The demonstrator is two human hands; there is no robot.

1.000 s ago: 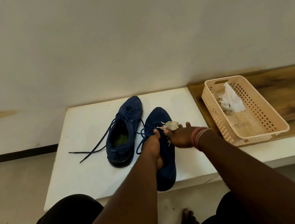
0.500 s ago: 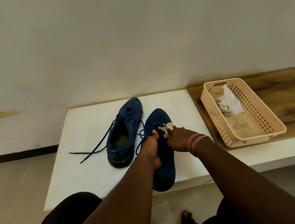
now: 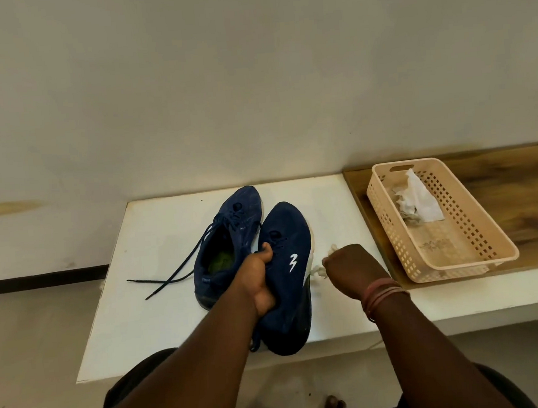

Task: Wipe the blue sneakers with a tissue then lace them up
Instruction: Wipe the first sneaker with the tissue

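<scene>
- Head view, left hand (image 3: 261,285): I am seeing it gripping the nearer blue sneaker (image 3: 285,267) at the collar, fingers curling into the opening and the thumb lying along the outer side.
- Head view, held sneaker: it is tilting onto its side, so its outer face with a white logo mark (image 3: 294,262) and its white sole edge are turning toward the right hand. Its heel is hanging over the near edge of the white bench (image 3: 160,309), below the left wrist.
- Head view, right hand (image 3: 351,269): I am seeing it closing into a fist around a crumpled tissue (image 3: 319,272), with wisps of it sticking out on the side facing the sneaker. The tissue is sitting just beside the sole edge; I cannot tell whether it is touching.
- Head view, right wrist: it is wearing reddish bangles (image 3: 382,293).
- Head view, second blue sneaker (image 3: 229,242): it is standing upright on the bench just beyond and left of the left hand, touching the held sneaker near the toes. Its laces (image 3: 176,272) are trailing loose across the bench, well left of that hand.
- Head view, beige perforated basket (image 3: 476,235): it is resting on a wooden surface (image 3: 523,183) beyond and right of the right hand, holding a used white tissue (image 3: 418,200) at its far end.
</scene>
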